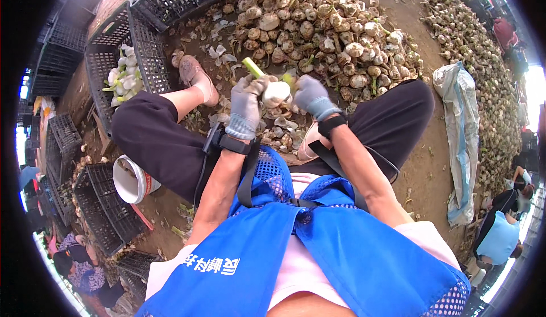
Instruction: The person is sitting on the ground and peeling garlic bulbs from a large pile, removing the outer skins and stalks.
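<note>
My left hand (pixel 245 102), in a grey glove, is closed round a garlic bulb (pixel 276 93) with a white, peeled-looking head and a thick green stem (pixel 252 67) sticking out past the fingers. Right beside the bulb, my right hand (pixel 312 94), also gloved, has its fingers curled in. A blurred yellow-green bit (pixel 289 79) shows at its fingertips; I cannot make out what it is. Loose garlic skins (pixel 284 125) lie on the ground below both hands. Beyond them rises a heap of unpeeled garlic bulbs (pixel 318 30).
A black plastic crate (pixel 149 50) at the left holds white garlic bulbs (pixel 126 73). A white bucket (pixel 126 180) and another black crate (pixel 102 203) stand by my left knee. A whitish woven sack (pixel 459 141) lies at the right. Other people (pixel 500 231) sit at both edges.
</note>
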The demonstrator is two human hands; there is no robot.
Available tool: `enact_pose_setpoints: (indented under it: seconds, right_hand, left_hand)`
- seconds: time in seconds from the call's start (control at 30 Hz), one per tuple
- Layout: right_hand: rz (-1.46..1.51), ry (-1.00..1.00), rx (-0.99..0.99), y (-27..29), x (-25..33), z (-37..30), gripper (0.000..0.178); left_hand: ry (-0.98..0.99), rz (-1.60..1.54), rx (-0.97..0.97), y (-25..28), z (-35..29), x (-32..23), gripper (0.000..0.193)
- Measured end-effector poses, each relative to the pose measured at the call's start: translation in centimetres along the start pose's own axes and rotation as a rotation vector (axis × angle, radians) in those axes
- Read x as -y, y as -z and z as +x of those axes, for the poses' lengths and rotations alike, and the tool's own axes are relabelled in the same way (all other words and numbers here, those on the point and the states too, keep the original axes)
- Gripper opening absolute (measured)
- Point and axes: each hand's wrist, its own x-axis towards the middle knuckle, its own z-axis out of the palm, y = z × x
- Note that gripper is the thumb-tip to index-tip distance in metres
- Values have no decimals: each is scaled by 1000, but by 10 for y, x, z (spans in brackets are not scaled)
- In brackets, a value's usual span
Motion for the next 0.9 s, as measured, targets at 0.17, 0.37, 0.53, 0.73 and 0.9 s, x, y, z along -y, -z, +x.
enact_pose_setpoints:
  seconds: [0.17, 0.37, 0.53, 0.73, 0.9]
  right_hand:
    - [-72, 228, 299, -37, 15, -19, 23]
    - [478, 586, 456, -2, 42, -64, 20]
    - [916, 801, -35, 49, 32, -26, 13]
    - [-356, 190, 515, -15, 11, -6, 31]
    - [58, 294, 206, -36, 2, 9, 34]
  left_hand:
    - [95, -424, -167, 21, 15, 14, 21]
    - [90, -512, -411, 50, 34, 26, 19]
    - [85, -317, -513, 42, 28, 24, 13]
    - [162, -410, -528, 38, 27, 15, 10]
    - [177, -391, -573, 46, 23, 17, 14]
